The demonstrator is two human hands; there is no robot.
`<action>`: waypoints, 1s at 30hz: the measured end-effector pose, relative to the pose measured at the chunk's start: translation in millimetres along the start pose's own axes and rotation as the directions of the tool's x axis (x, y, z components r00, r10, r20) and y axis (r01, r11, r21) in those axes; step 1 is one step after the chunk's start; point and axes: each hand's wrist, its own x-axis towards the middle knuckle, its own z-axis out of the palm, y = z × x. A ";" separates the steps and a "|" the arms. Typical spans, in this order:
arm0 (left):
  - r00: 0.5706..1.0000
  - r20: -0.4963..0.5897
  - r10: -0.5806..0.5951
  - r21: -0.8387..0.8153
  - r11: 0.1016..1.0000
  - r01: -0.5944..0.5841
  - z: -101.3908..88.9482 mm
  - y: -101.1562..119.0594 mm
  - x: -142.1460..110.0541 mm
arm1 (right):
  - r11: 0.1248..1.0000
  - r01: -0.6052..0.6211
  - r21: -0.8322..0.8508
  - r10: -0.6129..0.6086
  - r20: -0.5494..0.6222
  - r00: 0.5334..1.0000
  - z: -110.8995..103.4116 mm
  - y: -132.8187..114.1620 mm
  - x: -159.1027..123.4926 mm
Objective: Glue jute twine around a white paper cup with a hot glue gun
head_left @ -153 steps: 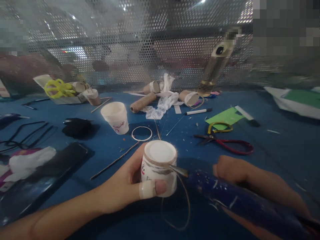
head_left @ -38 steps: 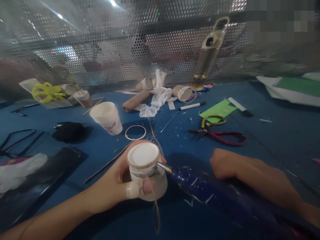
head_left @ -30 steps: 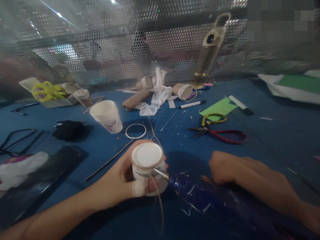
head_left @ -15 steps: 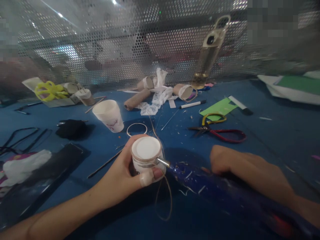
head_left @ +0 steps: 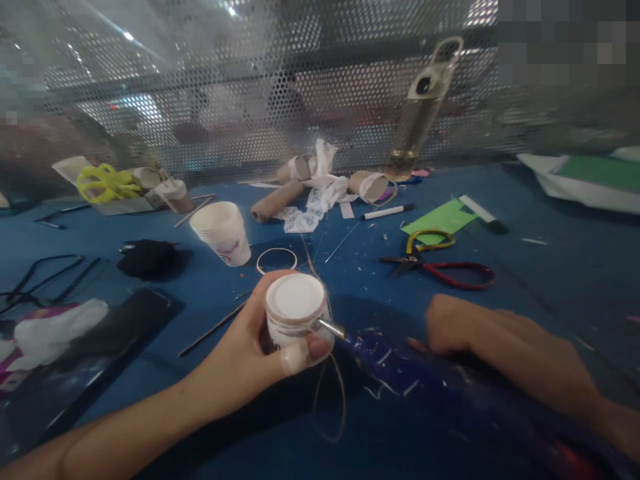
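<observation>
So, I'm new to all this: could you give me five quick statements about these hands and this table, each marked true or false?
1. The left hand is gripping a white paper cup. True.
2. The metal nozzle is turned away from that cup. False: the nozzle of the glue gun is right at the cup's side, just below its rim.
3. The scissors, lying beyond the right hand, have one yellow and one red handle. True.
4. The stack of paper cups has toppled onto its side. False: the stack stands upright on the table.
5. A loop of twine hangs below the held cup. True.
</observation>
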 end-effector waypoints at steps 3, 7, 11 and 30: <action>1.000 0.004 0.010 0.001 1.000 -0.010 -1.0 -2.3 1.6 | 0.986 0.134 0.102 -0.126 -0.083 0.989 3.8 5.7 -5.2; 0.998 0.052 0.046 0.014 0.999 -0.047 -6.1 -7.1 5.0 | 0.979 0.157 0.127 -0.138 -0.148 0.979 8.1 11.8 -8.4; 0.995 0.086 0.051 -0.017 0.999 -0.050 -7.4 -9.9 6.1 | 0.958 0.195 0.212 -0.173 -0.119 0.978 9.8 14.7 -4.9; 0.985 0.157 0.071 -0.077 0.995 -0.060 -16.5 -13.8 3.6 | 1.000 0.009 0.018 -0.006 -0.163 0.987 1.6 -3.3 -15.4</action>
